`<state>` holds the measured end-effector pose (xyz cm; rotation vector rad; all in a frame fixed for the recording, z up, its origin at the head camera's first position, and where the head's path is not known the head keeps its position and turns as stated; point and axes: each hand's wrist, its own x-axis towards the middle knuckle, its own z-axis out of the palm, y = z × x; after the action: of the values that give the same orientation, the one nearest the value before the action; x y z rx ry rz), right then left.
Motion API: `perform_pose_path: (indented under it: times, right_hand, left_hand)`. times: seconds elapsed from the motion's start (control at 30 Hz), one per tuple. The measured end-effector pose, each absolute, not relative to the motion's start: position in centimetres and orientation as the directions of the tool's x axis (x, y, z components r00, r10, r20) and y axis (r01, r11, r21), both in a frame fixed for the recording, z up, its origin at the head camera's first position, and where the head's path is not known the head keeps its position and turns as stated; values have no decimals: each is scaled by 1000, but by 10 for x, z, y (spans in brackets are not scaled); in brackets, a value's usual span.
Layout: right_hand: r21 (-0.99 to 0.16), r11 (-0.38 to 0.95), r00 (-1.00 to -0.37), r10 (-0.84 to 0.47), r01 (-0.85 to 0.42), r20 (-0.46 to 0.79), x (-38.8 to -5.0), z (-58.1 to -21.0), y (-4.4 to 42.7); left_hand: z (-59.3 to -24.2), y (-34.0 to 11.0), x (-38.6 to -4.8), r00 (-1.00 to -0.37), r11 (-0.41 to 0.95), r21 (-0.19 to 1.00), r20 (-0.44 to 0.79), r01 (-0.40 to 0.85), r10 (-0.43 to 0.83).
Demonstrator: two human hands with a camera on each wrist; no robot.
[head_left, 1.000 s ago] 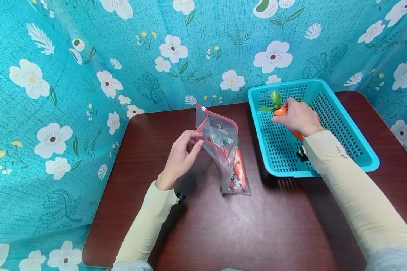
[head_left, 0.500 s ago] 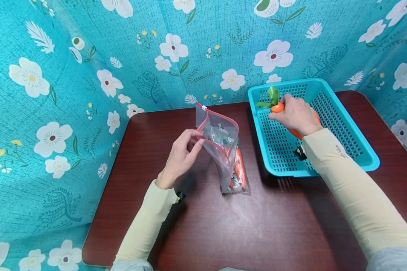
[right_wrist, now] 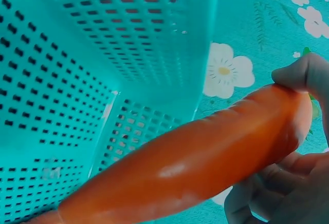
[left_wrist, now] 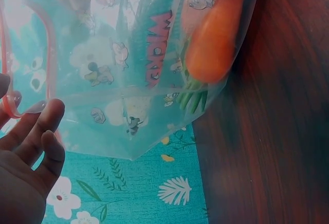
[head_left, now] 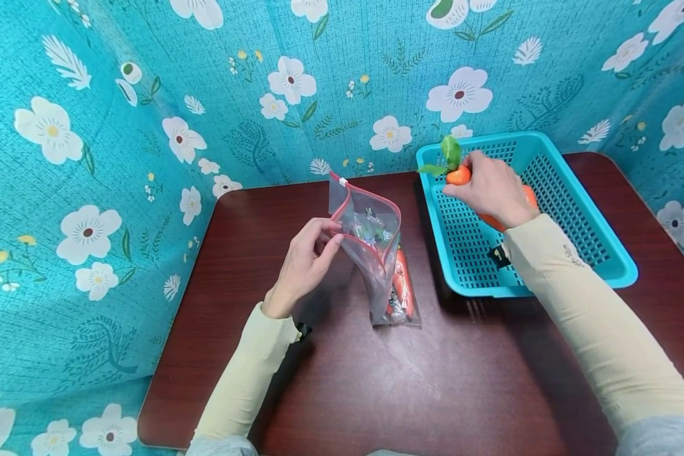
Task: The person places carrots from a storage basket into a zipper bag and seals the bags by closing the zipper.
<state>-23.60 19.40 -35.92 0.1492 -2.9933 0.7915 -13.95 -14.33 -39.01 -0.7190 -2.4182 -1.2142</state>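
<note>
My left hand (head_left: 303, 269) pinches the red-edged rim of a clear zip bag (head_left: 379, 296), holding its mouth apart. Inside the bag lies an orange carrot (head_left: 403, 285) with green stalks; in the left wrist view that carrot (left_wrist: 213, 49) shows through plastic printed with cartoon figures. My right hand (head_left: 497, 190) is above the turquoise basket (head_left: 627, 273), gripping another carrot (head_left: 458, 175) near its leafy end. The right wrist view has this held carrot (right_wrist: 190, 167) stretching down to the lower left, thumb on one side and fingers beneath. Its green leaves (head_left: 450, 152) stick out past the fingers.
Both bag and basket stand on a dark red-brown wooden table (head_left: 330, 392). A turquoise flowered curtain (head_left: 342, 82) hangs close behind and along the left side. The zip's white slider (head_left: 342, 182) sits at the bag's top corner.
My right hand has moved up and to the left with the carrot, whose leaves now overlap the basket's back left rim. The left hand and bag have stayed put.
</note>
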Motion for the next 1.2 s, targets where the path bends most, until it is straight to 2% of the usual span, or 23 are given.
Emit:
perform_pose_path:
  times: [0.27,0.87,1.2]
  right_hand:
    - [-517,848,-993,-86,-115,80,-233,-351,185]
    - [-702,700,-991,-96,-130,87,-225,-328,168]
    - [-749,649,-991,-103,-135,90,-219,-320,162]
  left_hand:
    - [-390,-144,-139,-813,507,639,506,578,289]
    - [-391,-145,-138,-812,504,641,507,580,289]
    - [-391,-145,-139,-817,510,643,502,572,283]
